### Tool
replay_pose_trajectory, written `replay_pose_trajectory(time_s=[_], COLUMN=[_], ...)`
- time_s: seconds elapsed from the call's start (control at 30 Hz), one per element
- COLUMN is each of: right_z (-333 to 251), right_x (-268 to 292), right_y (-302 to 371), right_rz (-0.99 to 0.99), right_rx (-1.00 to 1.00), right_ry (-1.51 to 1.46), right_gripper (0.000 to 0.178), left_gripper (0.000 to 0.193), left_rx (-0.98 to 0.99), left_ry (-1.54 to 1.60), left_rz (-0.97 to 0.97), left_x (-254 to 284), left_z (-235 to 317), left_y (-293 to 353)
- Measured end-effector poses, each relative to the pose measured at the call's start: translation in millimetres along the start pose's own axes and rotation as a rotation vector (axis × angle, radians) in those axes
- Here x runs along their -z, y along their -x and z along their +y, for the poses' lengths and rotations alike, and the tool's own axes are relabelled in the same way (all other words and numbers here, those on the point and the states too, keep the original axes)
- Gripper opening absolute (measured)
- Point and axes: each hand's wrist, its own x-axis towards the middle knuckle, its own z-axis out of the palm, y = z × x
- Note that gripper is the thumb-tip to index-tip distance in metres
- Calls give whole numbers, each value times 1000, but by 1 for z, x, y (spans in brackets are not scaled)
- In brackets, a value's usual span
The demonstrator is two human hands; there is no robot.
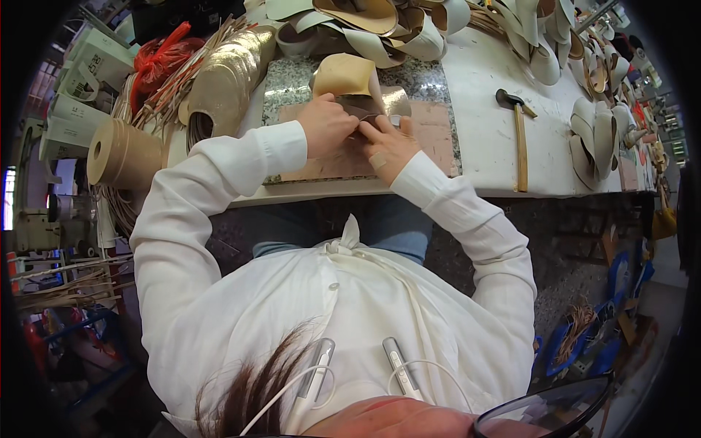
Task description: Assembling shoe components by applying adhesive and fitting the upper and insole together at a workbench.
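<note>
My left hand (325, 125) is closed, its fingertips pinched at the lower edge of a curved tan piece (345, 75), which looks like a leather shoe part. Close beside it, my right hand (392, 148) bends its fingers in toward the same dark lower edge. The fingertips of both hands nearly meet, and they hide just what is gripped there. A small plaster-like patch shows on the back of my right hand. Both hands are above a pinkish board (431, 137) lying on a speckled stone slab (280, 82). Behind my right fingers stands a shiny tape roll (396, 101).
A hammer (521, 142) lies on the white table (482, 95) to the right. Curved white pieces (423, 36) are heaped at the back, with another stack (593, 139) at the right. Large rolls (223, 87) and a brown roll (120, 153) stand left, near a red bag (164, 58).
</note>
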Motion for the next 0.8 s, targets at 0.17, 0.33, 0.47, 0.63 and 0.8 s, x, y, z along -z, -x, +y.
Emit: replay_pose_trajectory(time_s=[0.17,0.33,0.47,0.63,0.8], right_z=[-14,-4,-20,-15,-6], right_x=[7,-28,2,-19,-20], right_y=[-4,-7,-16,-10,-2], right_rz=[-101,107,-84,116,183], right_rx=[23,1,33,46,61], right_ry=[72,-40,82,101,-37], right_gripper=[17,16,19,29,39], left_gripper=[15,17,20,19,17], left_rx=[174,204,-72,201,244], left_ry=[171,143,-53,282,149], left_rz=[-128,-146,98,-149,-177], left_x=[17,11,-5,5,7], left_z=[-16,-12,-15,-27,-17], left_y=[14,8,17,17,21])
